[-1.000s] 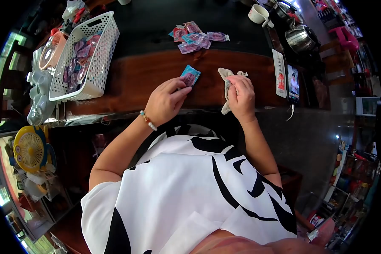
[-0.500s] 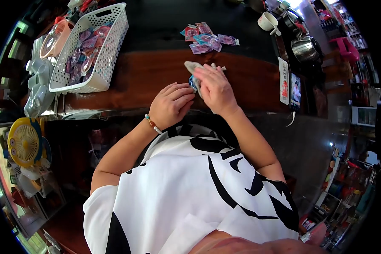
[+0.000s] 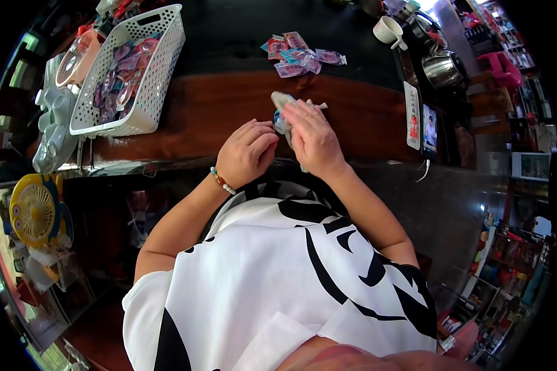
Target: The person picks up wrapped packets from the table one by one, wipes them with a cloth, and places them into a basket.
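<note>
A pale cloth [image 3: 281,100] lies under and in my right hand [image 3: 311,131], whose fingers are pressed together over it. A small blue packet [image 3: 280,122] shows at the cloth's left edge, between my hands. My left hand [image 3: 249,148], with a beaded bracelet at the wrist, is curled just left of the packet; whether its fingertips hold anything is too small to tell. Beyond my hands, a loose pile of pink, blue and purple packets [image 3: 300,57] lies on the dark table [image 3: 210,105].
At the left stands a white perforated basket [image 3: 153,93] of similar packets, beside a pink basket [image 3: 80,62] and clear plastic containers [image 3: 54,127]. A white cup [image 3: 387,29], a metal kettle [image 3: 442,69] and a lit phone [image 3: 429,127] are at the right.
My left hand has curled its fingers a little more and sits slightly farther from the blue packet. My right hand has shifted slightly down with the cloth.
</note>
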